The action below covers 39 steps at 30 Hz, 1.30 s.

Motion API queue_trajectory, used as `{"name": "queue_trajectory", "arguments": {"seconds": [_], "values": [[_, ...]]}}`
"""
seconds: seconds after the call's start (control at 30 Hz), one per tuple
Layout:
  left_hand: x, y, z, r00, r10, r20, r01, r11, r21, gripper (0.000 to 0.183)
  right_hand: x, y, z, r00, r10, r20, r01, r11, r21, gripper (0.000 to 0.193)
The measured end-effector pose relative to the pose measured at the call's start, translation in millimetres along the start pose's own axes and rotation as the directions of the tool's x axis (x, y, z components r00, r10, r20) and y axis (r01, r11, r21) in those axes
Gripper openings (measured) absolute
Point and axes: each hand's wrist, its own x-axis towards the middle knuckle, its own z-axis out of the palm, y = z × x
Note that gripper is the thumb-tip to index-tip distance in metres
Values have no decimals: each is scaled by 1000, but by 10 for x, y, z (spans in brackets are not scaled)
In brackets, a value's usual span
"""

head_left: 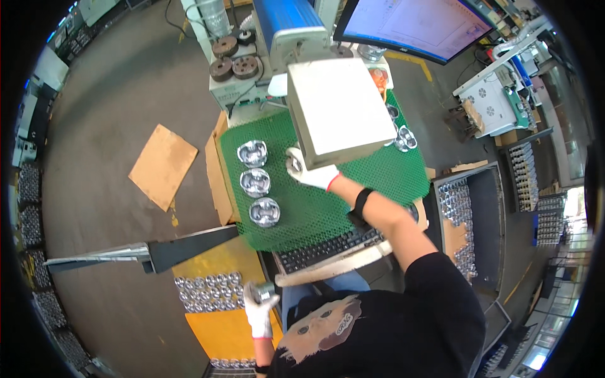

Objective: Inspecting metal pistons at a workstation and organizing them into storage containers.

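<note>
My left hand (258, 315), in a white glove, is closed round a metal piston (265, 291) beside the yellow sheet at the lower left. My right hand (313, 176), gloved too, reaches over the green mesh mat (302, 214) to the lower left edge of a pale box-shaped housing (343, 107). Its fingers curl round a second piston (293, 162), part of which is hidden by the glove. On the mat's left side stand three shiny pistons in a column: a far one (253, 153), a middle one (255, 182) and a near one (265, 212).
A keyboard (328, 250) lies along the mat's near edge. More pistons (405, 138) sit right of the housing. Rows of pistons (208, 292) stand on the yellow sheet (227, 334). At right is a bin of pistons (455, 201); a monitor (416, 28) stands behind.
</note>
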Motion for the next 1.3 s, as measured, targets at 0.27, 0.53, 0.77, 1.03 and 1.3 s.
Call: {"name": "queue_trajectory", "arguments": {"seconds": [0.27, 0.53, 0.77, 1.03, 1.3], "values": [[92, 262, 369, 984, -177, 14, 178, 980, -88, 95, 134, -530, -479, 979, 204, 11, -196, 952, -236, 30], [464, 390, 648, 968, 63, 242, -65, 998, -2, 95, -1292, -1454, -909, 967, 245, -70, -249, 966, -71, 50], [371, 273, 663, 925, -223, 306, 239, 971, -15, 83, -1870, -1736, -975, 921, 326, 212, -352, 931, 99, 49], [242, 210, 745, 731, -431, 528, 499, 866, 17, 42, -2029, -2170, -824, 854, 106, 510, -270, 927, 260, 58], [423, 389, 916, 729, -406, 552, 621, 732, -282, 73, -1441, -1474, -608, 876, 438, 200, -463, 881, 100, 24]]}}
